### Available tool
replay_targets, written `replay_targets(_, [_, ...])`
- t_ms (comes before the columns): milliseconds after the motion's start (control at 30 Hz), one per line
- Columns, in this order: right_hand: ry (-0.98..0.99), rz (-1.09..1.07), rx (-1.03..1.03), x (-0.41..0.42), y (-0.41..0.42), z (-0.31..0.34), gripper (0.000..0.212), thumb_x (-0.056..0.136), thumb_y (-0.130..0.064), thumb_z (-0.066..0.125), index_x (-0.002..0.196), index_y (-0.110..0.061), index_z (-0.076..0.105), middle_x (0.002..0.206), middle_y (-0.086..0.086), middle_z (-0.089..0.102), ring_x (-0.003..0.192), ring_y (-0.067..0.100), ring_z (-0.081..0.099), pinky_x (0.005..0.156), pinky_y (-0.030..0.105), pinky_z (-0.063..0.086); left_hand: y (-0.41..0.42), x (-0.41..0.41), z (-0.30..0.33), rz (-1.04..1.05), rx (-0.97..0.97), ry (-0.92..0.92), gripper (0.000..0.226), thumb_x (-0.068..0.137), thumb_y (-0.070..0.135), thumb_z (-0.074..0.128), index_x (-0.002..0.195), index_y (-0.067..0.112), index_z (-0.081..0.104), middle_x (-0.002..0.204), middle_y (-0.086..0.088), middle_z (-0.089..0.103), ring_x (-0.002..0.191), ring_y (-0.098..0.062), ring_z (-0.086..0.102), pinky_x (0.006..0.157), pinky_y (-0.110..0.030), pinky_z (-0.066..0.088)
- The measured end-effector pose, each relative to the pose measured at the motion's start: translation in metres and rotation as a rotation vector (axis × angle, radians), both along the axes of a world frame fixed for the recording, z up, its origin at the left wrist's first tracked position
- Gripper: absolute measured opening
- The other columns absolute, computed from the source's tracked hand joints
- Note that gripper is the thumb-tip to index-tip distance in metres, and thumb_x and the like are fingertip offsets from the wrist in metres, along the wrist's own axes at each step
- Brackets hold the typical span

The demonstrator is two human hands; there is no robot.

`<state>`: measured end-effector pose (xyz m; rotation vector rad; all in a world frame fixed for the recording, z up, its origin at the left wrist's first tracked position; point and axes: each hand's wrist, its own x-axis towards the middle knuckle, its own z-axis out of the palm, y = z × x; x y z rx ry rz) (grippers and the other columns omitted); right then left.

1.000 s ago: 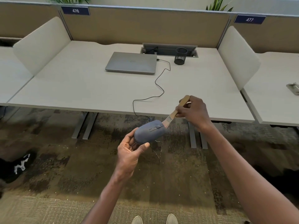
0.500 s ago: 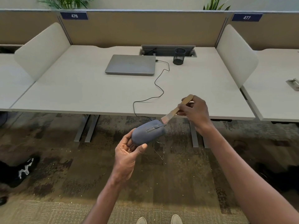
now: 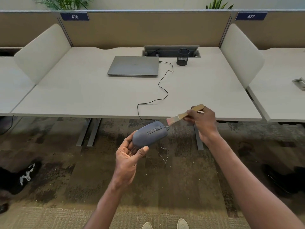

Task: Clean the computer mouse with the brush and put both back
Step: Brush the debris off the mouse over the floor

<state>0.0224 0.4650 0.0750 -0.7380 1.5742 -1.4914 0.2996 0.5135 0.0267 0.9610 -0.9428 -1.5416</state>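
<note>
A dark grey wired computer mouse is held in front of the desk's near edge, above the carpet, with my left hand gripping its rear end from below. Its black cable runs up over the desk to the laptop. My right hand grips the wooden handle of a small brush. The pale bristles point down-left and hover just above and right of the mouse's front, apart from it.
A pale desk carries a closed grey laptop and a black mesh pen cup near the back cable tray. White side dividers stand at both desk ends. Desk legs, patterned carpet, a black bag at left and my shoes lie below.
The brush has lifted off the front of the mouse and moved up and right, leaving a small gap. My left hand still holds the mouse in about the same place.
</note>
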Motion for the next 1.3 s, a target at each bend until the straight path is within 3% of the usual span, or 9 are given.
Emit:
replay_targets(67, [0.010, 0.065, 0.071, 0.005, 0.003, -0.007, 0.004, 0.094, 0.001, 0.069, 0.094, -0.001, 0.065, 0.093, 0.016, 0.070, 0.074, 0.021, 0.075, 0.069, 0.024, 0.064, -0.001, 0.000, 0.001, -0.009, 0.000, 0.001, 0.073, 0.064, 0.014, 0.085, 0.132, 0.016, 0.058, 0.122, -0.005, 0.075, 0.112, -0.014, 0.071, 0.083, -0.020, 0.058])
replay_targets(167, [0.446, 0.015, 0.260, 0.007, 0.010, -0.027, 0.011, 0.094, -0.007, 0.070, 0.101, -0.002, 0.065, 0.096, 0.017, 0.074, 0.081, 0.024, 0.077, 0.078, 0.037, 0.066, -0.004, 0.002, 0.000, -0.024, 0.002, 0.001, 0.071, 0.066, 0.011, 0.084, 0.131, 0.017, 0.059, 0.123, -0.005, 0.074, 0.112, -0.014, 0.071, 0.084, -0.020, 0.058])
replay_targets(233, [0.571, -0.077, 0.286, 0.005, 0.014, -0.031, 0.015, 0.094, -0.011, 0.070, 0.105, -0.004, 0.063, 0.096, 0.014, 0.074, 0.085, 0.027, 0.076, 0.081, 0.045, 0.065, -0.007, 0.005, -0.001, -0.029, 0.007, -0.004, 0.069, 0.067, 0.009, 0.083, 0.131, 0.018, 0.059, 0.123, -0.006, 0.074, 0.112, -0.015, 0.071, 0.084, -0.020, 0.058])
replay_targets(400, [0.291, -0.117, 0.125, -0.002, 0.019, -0.022, 0.015, 0.095, -0.009, 0.071, 0.109, -0.006, 0.065, 0.096, 0.007, 0.072, 0.075, 0.014, 0.077, 0.078, 0.031, 0.066, -0.016, 0.009, 0.000, -0.025, 0.012, -0.010, 0.073, 0.063, 0.012, 0.086, 0.131, 0.017, 0.059, 0.123, -0.008, 0.074, 0.111, -0.016, 0.071, 0.084, -0.020, 0.058])
replay_targets(500, [0.016, -0.104, 0.022, 0.002, 0.020, -0.013, 0.013, 0.095, -0.005, 0.070, 0.106, 0.000, 0.067, 0.095, 0.010, 0.072, 0.074, 0.015, 0.077, 0.073, 0.025, 0.065, -0.019, 0.010, 0.003, -0.037, 0.007, -0.008, 0.075, 0.061, 0.014, 0.087, 0.131, 0.018, 0.059, 0.123, -0.009, 0.074, 0.112, -0.017, 0.071, 0.085, -0.021, 0.058])
replay_targets(700, [-0.183, -0.076, 0.018, 0.033, 0.021, -0.018, 0.002, 0.094, 0.000, 0.069, 0.095, 0.002, 0.069, 0.086, 0.013, 0.073, 0.070, 0.020, 0.075, 0.067, 0.022, 0.063, -0.025, 0.014, 0.018, -0.064, 0.004, 0.023, 0.081, 0.056, 0.020, 0.095, 0.128, 0.019, 0.060, 0.124, -0.011, 0.073, 0.110, -0.015, 0.072, 0.085, -0.021, 0.059])
replay_targets(833, [-0.131, -0.117, 0.090, 0.046, 0.021, -0.031, 0.005, 0.095, 0.002, 0.067, 0.098, 0.005, 0.068, 0.087, 0.015, 0.071, 0.064, 0.014, 0.074, 0.062, 0.019, 0.061, -0.031, 0.018, 0.030, -0.072, -0.010, 0.045, 0.098, 0.044, 0.036, 0.103, 0.130, 0.018, 0.059, 0.119, -0.006, 0.075, 0.111, -0.016, 0.072, 0.086, -0.021, 0.059])
replay_targets(1033, [-0.013, -0.261, 0.065, 0.037, 0.019, -0.028, 0.003, 0.095, -0.003, 0.069, 0.098, -0.005, 0.068, 0.089, 0.010, 0.073, 0.068, 0.013, 0.075, 0.063, 0.019, 0.061, -0.034, 0.021, 0.026, -0.017, -0.060, 0.021, 0.069, 0.066, 0.010, 0.088, 0.129, 0.020, 0.062, 0.122, -0.010, 0.073, 0.113, -0.019, 0.071, 0.086, -0.022, 0.059])
replay_targets(1300, [0.082, -0.323, -0.031, 0.020, 0.025, -0.009, 0.015, 0.093, -0.008, 0.073, 0.106, -0.004, 0.068, 0.090, 0.010, 0.075, 0.068, 0.014, 0.077, 0.064, 0.021, 0.063, -0.028, 0.014, 0.014, 0.025, -0.088, -0.032, 0.065, 0.068, 0.018, 0.089, 0.127, 0.024, 0.064, 0.121, -0.005, 0.073, 0.115, -0.020, 0.071, 0.087, -0.020, 0.057])
